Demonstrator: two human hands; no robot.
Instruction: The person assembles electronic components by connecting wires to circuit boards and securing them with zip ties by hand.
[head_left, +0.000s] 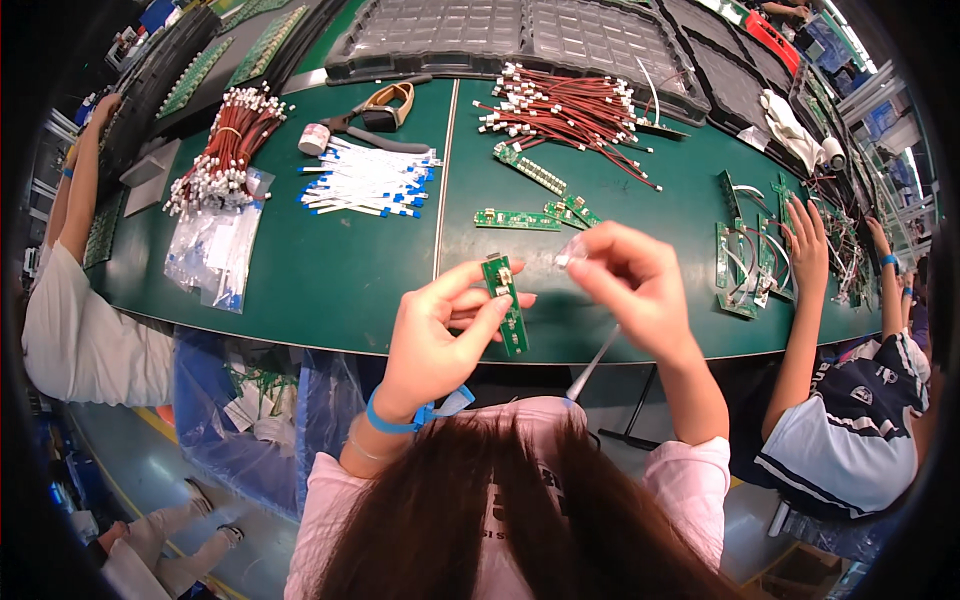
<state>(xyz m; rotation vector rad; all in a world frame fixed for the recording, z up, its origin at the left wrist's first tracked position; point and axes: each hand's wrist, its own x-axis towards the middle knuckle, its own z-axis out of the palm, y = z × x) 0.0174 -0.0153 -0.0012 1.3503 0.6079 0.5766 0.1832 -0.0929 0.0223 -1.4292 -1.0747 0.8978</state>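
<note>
My left hand holds a narrow green circuit board nearly upright between thumb and fingers, near the table's front edge. A small pale connector sits on the board's upper part. To its right, my right hand is raised in a pinch. Between its thumb and fingertips is a small whitish, partly clear piece, too small to name. Just beyond my hands lie more green circuit boards, some overlapping. Farther back is a heap of red-and-black wire cables with white connectors.
White flat cables with blue ends lie left of centre, beside pliers and a small round jar. A bundled cable pile rests on plastic bags. Black trays line the back. A co-worker's hand touches wired boards at right.
</note>
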